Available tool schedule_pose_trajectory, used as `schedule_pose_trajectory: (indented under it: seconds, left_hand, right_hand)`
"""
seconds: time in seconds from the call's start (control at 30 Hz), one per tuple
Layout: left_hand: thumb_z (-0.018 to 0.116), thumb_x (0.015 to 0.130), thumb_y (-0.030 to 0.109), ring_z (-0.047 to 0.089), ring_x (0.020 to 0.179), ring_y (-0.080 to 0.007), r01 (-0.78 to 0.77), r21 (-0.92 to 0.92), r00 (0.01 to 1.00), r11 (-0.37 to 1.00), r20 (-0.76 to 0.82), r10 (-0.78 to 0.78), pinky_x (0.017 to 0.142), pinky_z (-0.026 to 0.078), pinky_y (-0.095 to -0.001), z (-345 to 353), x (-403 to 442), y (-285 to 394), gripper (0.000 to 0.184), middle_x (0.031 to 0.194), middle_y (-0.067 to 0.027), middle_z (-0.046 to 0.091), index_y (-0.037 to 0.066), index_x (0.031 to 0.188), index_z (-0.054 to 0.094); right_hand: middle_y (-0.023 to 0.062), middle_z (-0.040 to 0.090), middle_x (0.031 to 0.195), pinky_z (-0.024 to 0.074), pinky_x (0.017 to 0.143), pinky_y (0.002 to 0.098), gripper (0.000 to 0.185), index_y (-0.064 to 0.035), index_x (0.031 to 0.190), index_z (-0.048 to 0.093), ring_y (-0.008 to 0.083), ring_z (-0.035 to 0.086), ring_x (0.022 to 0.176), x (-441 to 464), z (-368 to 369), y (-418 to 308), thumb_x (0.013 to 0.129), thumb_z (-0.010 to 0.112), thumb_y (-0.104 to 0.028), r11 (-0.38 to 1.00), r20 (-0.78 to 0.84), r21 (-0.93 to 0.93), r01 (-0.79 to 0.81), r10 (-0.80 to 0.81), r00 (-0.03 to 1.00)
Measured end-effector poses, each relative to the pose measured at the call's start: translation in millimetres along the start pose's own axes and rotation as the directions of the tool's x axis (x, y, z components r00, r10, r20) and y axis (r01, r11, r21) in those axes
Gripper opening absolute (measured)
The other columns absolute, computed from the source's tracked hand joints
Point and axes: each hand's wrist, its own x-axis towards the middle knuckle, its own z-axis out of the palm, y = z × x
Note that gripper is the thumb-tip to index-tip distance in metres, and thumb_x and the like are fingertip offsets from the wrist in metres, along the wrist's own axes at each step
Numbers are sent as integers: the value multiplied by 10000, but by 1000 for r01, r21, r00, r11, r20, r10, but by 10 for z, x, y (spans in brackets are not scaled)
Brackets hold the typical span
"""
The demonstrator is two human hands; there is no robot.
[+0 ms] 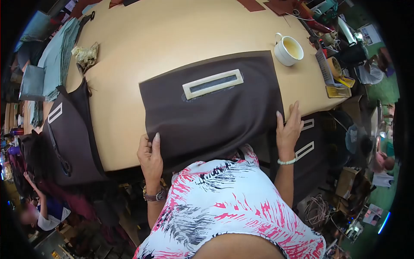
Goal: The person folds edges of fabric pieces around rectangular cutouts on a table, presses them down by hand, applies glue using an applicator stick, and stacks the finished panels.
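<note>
A busy leather or fabric workshop surrounds a broad pale tabletop [116,47], where dark cut panels [211,103] lie beside scissors [62,157] and stacked sheets [58,60]. Coiled cable [318,210], a basket of supplies [324,67] and cardboard boxes [347,182] crowd the floor and edges.

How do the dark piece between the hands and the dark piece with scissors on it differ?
The middle piece has a hand at each side edge; the left piece has scissors lying on it. The middle piece's cream frame runs mostly crosswise; the left piece's whiter frame slants steeply. Both are dark, with a pale rectangular frame.
</note>
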Motion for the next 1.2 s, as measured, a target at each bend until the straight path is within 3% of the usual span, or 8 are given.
schedule_pose_trajectory:
  seconds: [0.17,0.3,0.5,0.63,0.7,0.9,1.0,1.2]
  left_hand:
    - [497,926,76,455,636,-32,-137,-276,983,951,-159,95,635,385,-176,219,150,54,369,737,37,531,-6,1268,386]
    - [468,924,47,522,752,-55,-156,-375,984,914,-144,109,731,423,-189,63,441,331,521,834,-14,561,13,1396,250]
    - [480,911,58,560,917,-109,-137,-376,970,917,135,200,835,453,-244,-95,1604,664,478,1025,-91,581,28,1366,335]
    - [510,885,79,519,1039,-177,-139,-412,978,900,86,191,930,417,-291,-252,2871,780,466,1128,-113,543,-6,1325,384]
    - [507,885,91,508,1084,-216,-123,-506,984,854,51,172,953,412,-319,-389,3385,1047,444,1155,-135,538,-4,1305,403]
    - [489,914,104,541,1077,-178,-471,-558,821,683,5,571,972,405,-316,-972,3681,2305,398,1183,-99,556,19,1298,427]
    - [484,921,70,590,1000,-167,-537,-625,725,566,1,688,876,473,-278,-1071,3202,2479,317,1086,-93,603,18,1233,490]
    - [521,891,60,592,936,-117,-509,-518,825,687,-68,561,810,470,-217,-880,2333,1770,357,1064,-77,605,9,1243,481]
  right_hand:
    - [105,589,868,439,751,348,580,-4,1335,378,228,559,761,90,26,-63,799,598,-9,948,101,311,-72,42,994]
    - [3,474,841,395,723,188,564,-17,1342,367,78,453,760,633,-50,-148,813,540,70,429,274,851,-304,132,953]
    - [116,531,1073,409,891,256,561,38,1310,373,155,503,1019,2023,469,-767,777,543,77,301,279,926,-230,-132,951]
    - [155,559,1083,440,861,279,574,63,1300,372,184,548,962,3044,1005,-1357,762,573,52,194,345,929,-315,-146,927]
    - [151,580,1074,463,808,284,556,62,1286,392,176,565,925,3668,1113,-1595,765,584,40,339,193,933,-119,-192,962]
    - [150,533,1154,428,922,314,563,69,1309,341,202,528,1050,4530,34,-2333,799,579,45,45,-265,956,290,-293,919]
    - [81,560,1042,427,889,258,571,18,1280,384,149,540,954,4338,-361,-2216,759,616,47,-308,-430,892,329,-358,829]
    - [172,478,1187,416,934,318,678,55,1346,268,212,492,1088,3370,-230,-1748,773,627,14,-60,-275,960,273,-386,881]
